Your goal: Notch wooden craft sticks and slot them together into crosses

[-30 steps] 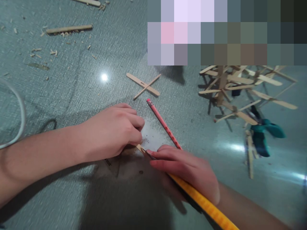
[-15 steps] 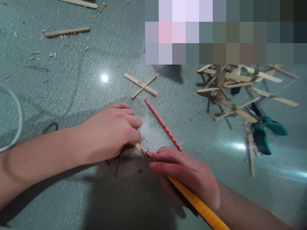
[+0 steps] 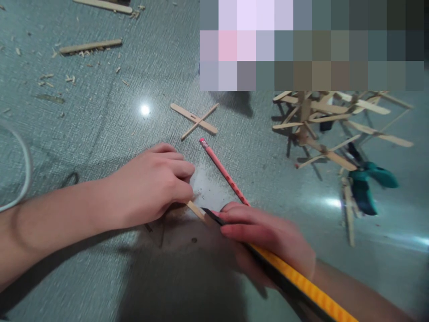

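My left hand (image 3: 161,183) is closed over a narrow wooden stick (image 3: 195,210), whose pale end pokes out below the fingers toward the right. In my right hand (image 3: 268,237) is a yellow and black utility knife (image 3: 308,284). Its dark blade reaches past my fingertips, close beside the stick's end; contact between them I cannot make out. A pink pencil (image 3: 224,171) lies just above my right hand. Beyond it, a popsicle stick with a small slot (image 3: 179,111) rests with a thin stick (image 3: 209,112) crossing it.
At right stands a structure of popsicle sticks (image 3: 330,107), with green-handled pliers or cutters (image 3: 363,194) beside it. A loose stick (image 3: 90,46) and wood shavings lie at upper left. A white cable (image 3: 27,165) curves in at the left edge. The upper right is pixelated.
My right hand and the knife have drawn back down and to the right, baring more of the stick's end and the blade. My left hand keeps its grip.
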Motion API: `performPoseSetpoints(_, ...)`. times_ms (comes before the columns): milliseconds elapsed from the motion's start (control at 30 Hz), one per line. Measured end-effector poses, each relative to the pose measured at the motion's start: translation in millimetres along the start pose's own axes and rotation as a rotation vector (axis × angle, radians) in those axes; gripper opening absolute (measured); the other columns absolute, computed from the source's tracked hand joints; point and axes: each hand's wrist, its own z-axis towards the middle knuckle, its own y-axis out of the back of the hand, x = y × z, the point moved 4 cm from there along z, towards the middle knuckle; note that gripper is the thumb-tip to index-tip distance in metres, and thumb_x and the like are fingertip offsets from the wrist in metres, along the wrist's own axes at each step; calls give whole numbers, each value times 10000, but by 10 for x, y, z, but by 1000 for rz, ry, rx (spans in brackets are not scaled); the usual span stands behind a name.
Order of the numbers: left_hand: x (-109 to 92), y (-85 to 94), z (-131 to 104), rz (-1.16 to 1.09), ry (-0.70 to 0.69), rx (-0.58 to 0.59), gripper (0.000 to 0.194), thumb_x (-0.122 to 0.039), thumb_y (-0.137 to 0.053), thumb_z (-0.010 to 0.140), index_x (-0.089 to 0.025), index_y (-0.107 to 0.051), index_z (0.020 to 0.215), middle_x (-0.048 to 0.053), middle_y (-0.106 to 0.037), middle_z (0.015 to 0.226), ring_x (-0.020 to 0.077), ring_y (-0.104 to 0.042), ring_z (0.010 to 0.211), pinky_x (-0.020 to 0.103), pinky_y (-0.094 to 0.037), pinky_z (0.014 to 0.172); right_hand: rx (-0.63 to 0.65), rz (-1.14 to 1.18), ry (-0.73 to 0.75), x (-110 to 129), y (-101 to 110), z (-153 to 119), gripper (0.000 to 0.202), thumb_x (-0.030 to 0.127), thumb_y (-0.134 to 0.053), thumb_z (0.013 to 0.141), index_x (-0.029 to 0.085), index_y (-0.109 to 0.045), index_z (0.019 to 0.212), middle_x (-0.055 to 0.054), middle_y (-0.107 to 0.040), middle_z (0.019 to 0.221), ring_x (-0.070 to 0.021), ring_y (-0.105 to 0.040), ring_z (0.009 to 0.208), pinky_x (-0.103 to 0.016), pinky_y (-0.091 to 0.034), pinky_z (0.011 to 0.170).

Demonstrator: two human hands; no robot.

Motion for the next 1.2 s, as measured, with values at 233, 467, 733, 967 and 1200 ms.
performPoseSetpoints(233, -55, 2, -6, 20, -25, -29, 265, -151, -565, 1041, -206, -759, 869, 17, -740, 880, 191, -617, 832, 385, -395, 930, -163, 65, 10, -6, 7, 9, 434, 21, -616, 904, 298, -694, 1229, -40, -827, 1009, -216, -818, 849, -344, -701, 741)
performPoseSetpoints(467, -46, 38, -35, 8, -161, 28, 258, -198, -618, 1037, -216, -723, 802, -2, -745, 845, 169, -642, 808, 366, -407, 902, -141, 41, 99, 5, 11, 79, 436, 15, -638, 858, 274, -688, 1205, -48, -844, 1007, -210, -825, 835, -335, -709, 759)
performPoseSetpoints(733, 2, 1, -15, -57, -148, 48, 247, -171, -609, 1057, -236, -788, 899, 1, -787, 1008, 170, -674, 897, 358, -424, 920, -48, 51, 99, 47, -126, 49, 330, 76, -658, 928, 275, -686, 1190, -65, -837, 1092, -185, -802, 816, -322, -682, 715)
performPoseSetpoints(967, 28, -20, -8, -108, -88, 34, 264, -141, -640, 1022, -240, -798, 836, -7, -743, 878, 153, -624, 814, 332, -407, 833, 21, 34, 47, 86, -176, 41, 310, 83, -668, 971, 274, -697, 1213, -76, -833, 1142, -204, -802, 874, -347, -675, 761)
performPoseSetpoints(1200, 42, -49, -12, -111, -71, 48, 276, -157, -629, 1024, -236, -790, 814, -5, -687, 797, 155, -605, 777, 339, -408, 816, 84, 15, 58, 68, -162, 63, 318, 117, -647, 1010, 286, -696, 1275, -63, -828, 1161, -198, -799, 880, -336, -668, 761)
